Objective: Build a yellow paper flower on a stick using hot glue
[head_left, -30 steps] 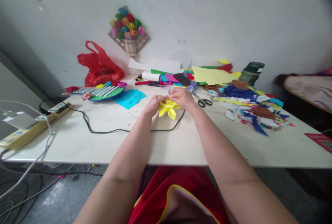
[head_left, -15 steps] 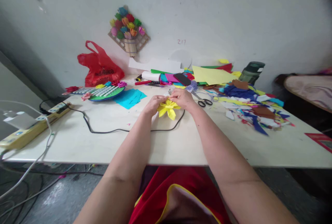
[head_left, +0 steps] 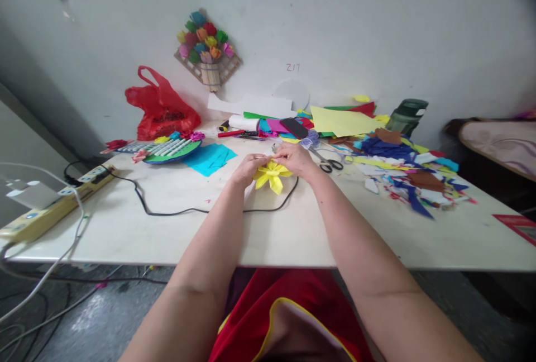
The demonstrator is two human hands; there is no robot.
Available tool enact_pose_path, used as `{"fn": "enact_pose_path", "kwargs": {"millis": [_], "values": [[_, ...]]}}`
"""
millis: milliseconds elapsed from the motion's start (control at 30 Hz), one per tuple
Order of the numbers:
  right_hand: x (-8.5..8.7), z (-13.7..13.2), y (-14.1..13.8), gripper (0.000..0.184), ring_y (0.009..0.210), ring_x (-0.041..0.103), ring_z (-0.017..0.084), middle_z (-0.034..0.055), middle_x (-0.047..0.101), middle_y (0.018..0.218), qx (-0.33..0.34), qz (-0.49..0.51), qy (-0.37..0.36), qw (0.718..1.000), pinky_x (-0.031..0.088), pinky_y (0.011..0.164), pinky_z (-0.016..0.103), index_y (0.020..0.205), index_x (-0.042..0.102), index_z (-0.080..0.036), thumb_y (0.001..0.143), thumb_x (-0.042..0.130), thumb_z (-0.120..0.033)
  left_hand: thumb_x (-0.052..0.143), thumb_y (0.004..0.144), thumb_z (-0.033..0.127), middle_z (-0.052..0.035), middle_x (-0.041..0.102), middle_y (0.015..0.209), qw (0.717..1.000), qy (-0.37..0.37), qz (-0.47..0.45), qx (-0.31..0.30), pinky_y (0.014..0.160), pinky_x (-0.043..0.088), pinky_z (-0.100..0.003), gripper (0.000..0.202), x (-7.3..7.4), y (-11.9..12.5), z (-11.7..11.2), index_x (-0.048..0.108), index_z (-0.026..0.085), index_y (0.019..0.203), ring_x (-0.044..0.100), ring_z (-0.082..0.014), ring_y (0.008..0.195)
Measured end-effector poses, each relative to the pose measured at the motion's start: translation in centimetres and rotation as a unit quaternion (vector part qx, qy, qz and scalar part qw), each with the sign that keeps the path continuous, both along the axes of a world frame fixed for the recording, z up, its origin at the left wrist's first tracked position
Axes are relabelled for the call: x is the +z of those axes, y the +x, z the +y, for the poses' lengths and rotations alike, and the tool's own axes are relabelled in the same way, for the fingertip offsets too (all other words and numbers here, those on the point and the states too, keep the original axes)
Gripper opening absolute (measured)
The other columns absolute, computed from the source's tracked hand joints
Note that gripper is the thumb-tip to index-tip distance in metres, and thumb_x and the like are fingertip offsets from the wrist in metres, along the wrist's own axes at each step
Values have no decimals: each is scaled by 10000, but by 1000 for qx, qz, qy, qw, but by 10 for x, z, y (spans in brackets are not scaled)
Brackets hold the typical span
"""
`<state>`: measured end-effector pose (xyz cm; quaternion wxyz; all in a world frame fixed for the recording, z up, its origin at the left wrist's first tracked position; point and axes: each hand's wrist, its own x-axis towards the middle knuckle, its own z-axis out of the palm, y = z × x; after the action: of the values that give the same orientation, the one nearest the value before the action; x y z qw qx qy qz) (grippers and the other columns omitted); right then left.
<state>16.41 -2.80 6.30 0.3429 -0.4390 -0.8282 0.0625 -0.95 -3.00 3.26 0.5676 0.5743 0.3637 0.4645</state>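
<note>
A yellow paper flower with several pointed petals is held low over the middle of the table. My left hand pinches its upper left side, fingers closed. From the right, my right hand grips the upper edge, its fingertips almost meeting those of the left. The flower's far petals and the exact pinch points are hidden behind the fingers. Just right of my right hand lie scissors with black handles. A black cable runs across the table and passes below the flower.
Left: turquoise paper sheets, a round green craft piece, a red plastic bag and a power strip. Right: a heap of paper scraps and a dark green bottle. A phone lies behind my hands.
Almost nothing differs. Both hands keep hold of the yellow flower, whose petals have shifted very slightly.
</note>
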Motion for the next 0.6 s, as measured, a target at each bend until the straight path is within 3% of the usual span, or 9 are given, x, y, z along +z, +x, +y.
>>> {"fn": "enact_pose_path", "kwargs": {"millis": [133,367,600], "values": [[2,-2,0,136,796,614,156,52,688,961,11,-38,10,999,427,649,260,822,760,-201,790,630,-178,754,591,430,26,489,532,1000,-3,3,9,472,274,-217,351,-1,-1,1,571,132,617,420,-60,458],[4,-6,-1,222,917,620,186,72,698,1017,52,-96,88,990,457,724,287,867,750,-190,856,528,-183,747,574,422,13,509,538,1000,-14,-12,15,485,307,-218,343,-2,-2,2,541,147,579,449,-77,475],[7,-11,-3,235,911,625,185,65,675,1122,44,-113,95,988,449,693,277,825,736,-190,846,503,-172,766,568,425,10,526,545,1000,-11,-28,6,495,318,-219,354,-2,-1,2,567,135,603,472,-81,482]]}}
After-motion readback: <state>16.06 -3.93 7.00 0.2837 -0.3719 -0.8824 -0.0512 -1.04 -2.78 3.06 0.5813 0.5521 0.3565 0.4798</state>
